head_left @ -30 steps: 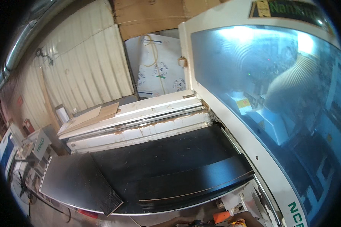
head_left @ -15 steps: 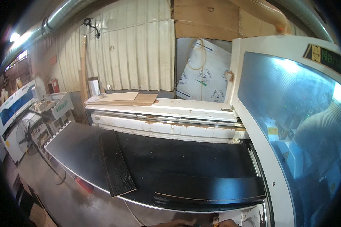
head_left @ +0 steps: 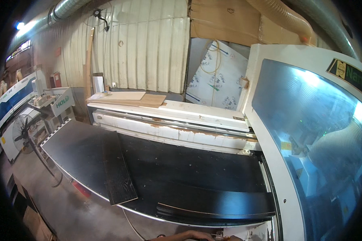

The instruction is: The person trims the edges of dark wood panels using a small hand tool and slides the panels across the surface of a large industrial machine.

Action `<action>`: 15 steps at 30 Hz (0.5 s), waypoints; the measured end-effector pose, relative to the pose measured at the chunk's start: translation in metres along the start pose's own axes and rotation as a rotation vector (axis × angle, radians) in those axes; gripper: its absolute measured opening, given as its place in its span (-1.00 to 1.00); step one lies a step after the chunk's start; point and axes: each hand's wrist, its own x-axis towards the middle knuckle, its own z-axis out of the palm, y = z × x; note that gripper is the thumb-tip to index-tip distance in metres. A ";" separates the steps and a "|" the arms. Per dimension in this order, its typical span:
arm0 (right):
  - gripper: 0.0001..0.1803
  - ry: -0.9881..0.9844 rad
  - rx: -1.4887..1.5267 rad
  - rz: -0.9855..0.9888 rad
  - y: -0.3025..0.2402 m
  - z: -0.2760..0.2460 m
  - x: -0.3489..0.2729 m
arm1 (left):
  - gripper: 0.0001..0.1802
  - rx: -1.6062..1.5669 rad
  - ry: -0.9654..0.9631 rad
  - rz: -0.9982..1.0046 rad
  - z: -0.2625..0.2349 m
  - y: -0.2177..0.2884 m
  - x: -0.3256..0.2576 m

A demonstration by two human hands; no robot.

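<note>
A long, glossy black, pale-edged board point(head_left: 229, 205) lies on the flat black machine bed point(head_left: 181, 160), beyond the left hand point(head_left: 199, 235) and right hand point(head_left: 233, 238); I cannot tell their fingers' state. It's probably stiff, slippery; best held by 2 edges.

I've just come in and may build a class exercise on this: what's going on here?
A person stands at a machine with a black bed. Their left hand and right hand show only at the lower rim, nearest the bed's front; whether they hold anything can't be told. A long dark board lies along the near edge at right, and a second dark board lies slantwise farther left. A blue-tinted window fronts the lit enclosure at right.
</note>
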 end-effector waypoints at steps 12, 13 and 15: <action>-0.47 0.404 0.677 -0.055 0.051 0.013 -0.125 | -0.56 0.045 -0.246 0.432 0.009 -0.050 0.025; -0.41 0.295 0.897 -0.126 0.101 0.029 -0.109 | -0.57 0.079 -0.244 0.798 0.010 -0.048 0.026; -0.44 0.043 0.580 0.122 0.099 0.048 -0.086 | -0.54 0.093 -0.219 0.815 0.011 -0.041 0.016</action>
